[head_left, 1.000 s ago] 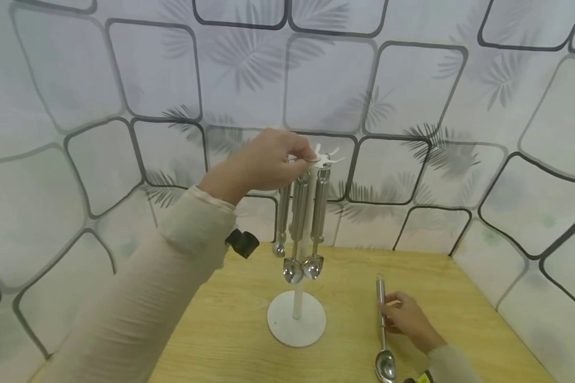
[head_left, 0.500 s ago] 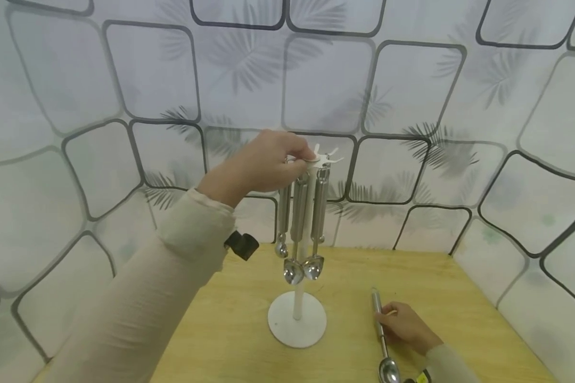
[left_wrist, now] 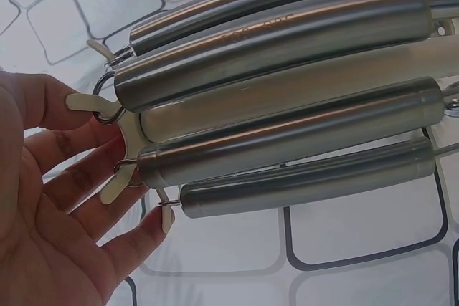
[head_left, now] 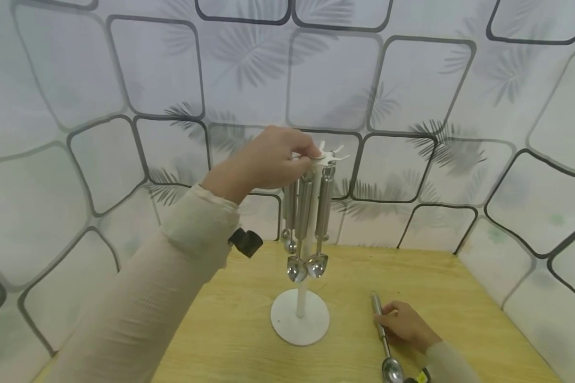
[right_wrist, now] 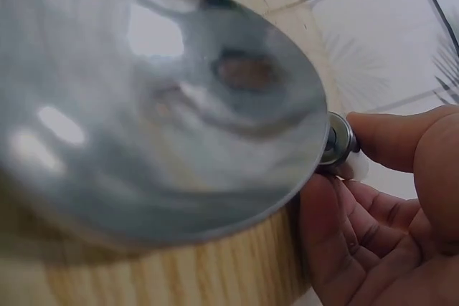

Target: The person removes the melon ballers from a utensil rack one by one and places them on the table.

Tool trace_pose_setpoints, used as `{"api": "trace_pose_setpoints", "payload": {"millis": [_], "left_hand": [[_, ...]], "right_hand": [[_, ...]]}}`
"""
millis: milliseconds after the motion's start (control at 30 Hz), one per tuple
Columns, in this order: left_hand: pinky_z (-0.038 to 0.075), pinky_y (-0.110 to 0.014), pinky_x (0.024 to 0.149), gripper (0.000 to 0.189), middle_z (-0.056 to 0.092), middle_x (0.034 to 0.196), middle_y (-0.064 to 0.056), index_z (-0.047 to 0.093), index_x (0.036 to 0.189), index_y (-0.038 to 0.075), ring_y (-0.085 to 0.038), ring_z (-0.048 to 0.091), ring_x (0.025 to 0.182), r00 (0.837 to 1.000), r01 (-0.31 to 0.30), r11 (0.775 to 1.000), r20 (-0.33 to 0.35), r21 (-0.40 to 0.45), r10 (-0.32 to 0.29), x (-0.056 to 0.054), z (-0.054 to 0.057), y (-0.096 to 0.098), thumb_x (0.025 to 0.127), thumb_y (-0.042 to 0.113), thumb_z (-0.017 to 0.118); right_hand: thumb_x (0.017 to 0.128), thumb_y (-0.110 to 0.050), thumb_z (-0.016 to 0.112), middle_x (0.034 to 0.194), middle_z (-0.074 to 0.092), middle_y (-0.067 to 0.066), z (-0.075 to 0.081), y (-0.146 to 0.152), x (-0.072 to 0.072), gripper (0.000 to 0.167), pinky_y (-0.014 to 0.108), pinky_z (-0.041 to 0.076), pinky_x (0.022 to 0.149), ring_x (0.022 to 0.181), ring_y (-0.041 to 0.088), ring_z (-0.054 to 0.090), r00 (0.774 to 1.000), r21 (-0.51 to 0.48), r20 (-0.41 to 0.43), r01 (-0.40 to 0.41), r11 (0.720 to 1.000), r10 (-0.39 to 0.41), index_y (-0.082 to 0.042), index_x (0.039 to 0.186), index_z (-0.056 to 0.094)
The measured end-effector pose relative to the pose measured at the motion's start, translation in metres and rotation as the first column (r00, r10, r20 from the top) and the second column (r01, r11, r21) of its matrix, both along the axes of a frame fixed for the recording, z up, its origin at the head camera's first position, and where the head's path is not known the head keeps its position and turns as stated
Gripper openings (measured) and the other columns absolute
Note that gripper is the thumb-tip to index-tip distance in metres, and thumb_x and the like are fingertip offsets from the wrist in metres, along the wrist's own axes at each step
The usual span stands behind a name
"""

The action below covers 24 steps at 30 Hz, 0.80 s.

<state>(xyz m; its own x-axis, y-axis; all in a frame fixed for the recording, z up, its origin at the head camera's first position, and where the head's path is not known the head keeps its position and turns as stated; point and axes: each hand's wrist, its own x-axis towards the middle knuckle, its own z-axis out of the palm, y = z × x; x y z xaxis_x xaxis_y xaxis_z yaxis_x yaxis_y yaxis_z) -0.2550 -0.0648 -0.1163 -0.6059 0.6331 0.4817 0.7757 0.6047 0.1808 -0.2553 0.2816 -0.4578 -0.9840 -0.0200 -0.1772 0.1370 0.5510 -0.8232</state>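
A white utensil stand [head_left: 285, 327] with a round base stands on the table. Fingers and thumb of my left hand [head_left: 278, 158] grip its hooked top; in the left wrist view the fingers lie behind the pale hooks [left_wrist: 113, 185]. Several steel utensils hang there by rings, their thick handles [left_wrist: 287, 41] around the post, two with scoop-like bowls [head_left: 318, 265]. Lower right, my right hand [head_left: 406, 322] pinches the handle of a steel ice cream scoop [head_left: 392, 369], its bowl toward me. That oval bowl [right_wrist: 165, 127] hides most of the handle in the right wrist view.
The stand and scoop are over a light wood table [head_left: 230, 330]. A patterned wall covering [head_left: 330, 80] rises close behind the table and along both sides. A black wrist mount [head_left: 246, 242] sticks out below my left cuff.
The scoop's handle end has come down and nearer to me, and its bowl has swung slightly right. The hanging utensils have shifted slightly. My left hand keeps its grip on the stand's top.
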Motion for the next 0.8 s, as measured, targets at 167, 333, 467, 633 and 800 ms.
{"api": "trace_pose_setpoints", "payload": {"millis": [167, 333, 467, 633, 800], "left_hand": [[0.046, -0.032, 0.079, 0.029, 0.070, 0.106, -0.002, 0.072, 0.109, 0.008, -0.018, 0.057, 0.084, 1.000, 0.010, 1.000, -0.004, -0.006, -0.010, -0.0008, 0.0007, 0.0015, 0.089, 0.012, 0.051], [0.045, -0.032, 0.080, 0.029, 0.070, 0.107, -0.001, 0.072, 0.110, 0.009, -0.018, 0.056, 0.085, 1.000, 0.006, 1.000, -0.003, -0.014, -0.006, -0.0016, 0.0014, 0.0020, 0.090, 0.012, 0.050], [0.045, -0.032, 0.080, 0.029, 0.069, 0.108, -0.001, 0.072, 0.110, 0.009, -0.017, 0.056, 0.086, 1.000, -0.004, 1.000, 0.015, -0.008, 0.004, -0.0017, 0.0011, 0.0011, 0.090, 0.013, 0.050], [0.046, -0.032, 0.080, 0.029, 0.069, 0.108, -0.001, 0.071, 0.110, 0.009, -0.017, 0.056, 0.086, 1.000, -0.008, 1.000, 0.021, -0.003, 0.008, -0.0006, 0.0012, -0.0001, 0.090, 0.013, 0.051], [0.045, -0.032, 0.081, 0.030, 0.069, 0.110, -0.001, 0.071, 0.112, 0.009, -0.017, 0.056, 0.088, 0.999, -0.014, 1.000, 0.034, -0.003, 0.014, 0.0005, 0.0017, -0.0011, 0.090, 0.012, 0.050]], "right_hand": [[0.089, -0.015, 0.067, 0.077, 0.058, 0.010, -0.0002, 0.0007, 0.0004, 0.030, 0.033, 0.052, 0.058, 0.063, 0.021, 0.057, 1.000, 0.030, 0.002, 0.008, 1.000, -0.008, 0.007, 0.104, 0.054], [0.088, -0.014, 0.069, 0.077, 0.058, 0.011, -0.0006, -0.0002, 0.0005, 0.029, 0.034, 0.053, 0.059, 0.064, 0.021, 0.058, 1.000, 0.063, -0.005, 0.023, 0.998, -0.023, 0.006, 0.103, 0.056], [0.088, -0.014, 0.070, 0.079, 0.058, 0.012, 0.0006, -0.0015, 0.0008, 0.029, 0.034, 0.054, 0.059, 0.065, 0.021, 0.059, 1.000, 0.087, -0.007, 0.021, 0.996, -0.021, 0.007, 0.103, 0.056], [0.087, -0.015, 0.070, 0.082, 0.058, 0.012, 0.0018, -0.0024, -0.0003, 0.032, 0.035, 0.055, 0.060, 0.066, 0.022, 0.060, 1.000, 0.083, -0.007, 0.014, 0.996, -0.013, 0.008, 0.105, 0.056], [0.090, -0.017, 0.066, 0.084, 0.059, 0.014, 0.0060, 0.0031, -0.0023, 0.035, 0.037, 0.056, 0.063, 0.068, 0.023, 0.062, 1.000, 0.013, 0.007, -0.031, 0.999, 0.030, 0.011, 0.107, 0.054]]}}
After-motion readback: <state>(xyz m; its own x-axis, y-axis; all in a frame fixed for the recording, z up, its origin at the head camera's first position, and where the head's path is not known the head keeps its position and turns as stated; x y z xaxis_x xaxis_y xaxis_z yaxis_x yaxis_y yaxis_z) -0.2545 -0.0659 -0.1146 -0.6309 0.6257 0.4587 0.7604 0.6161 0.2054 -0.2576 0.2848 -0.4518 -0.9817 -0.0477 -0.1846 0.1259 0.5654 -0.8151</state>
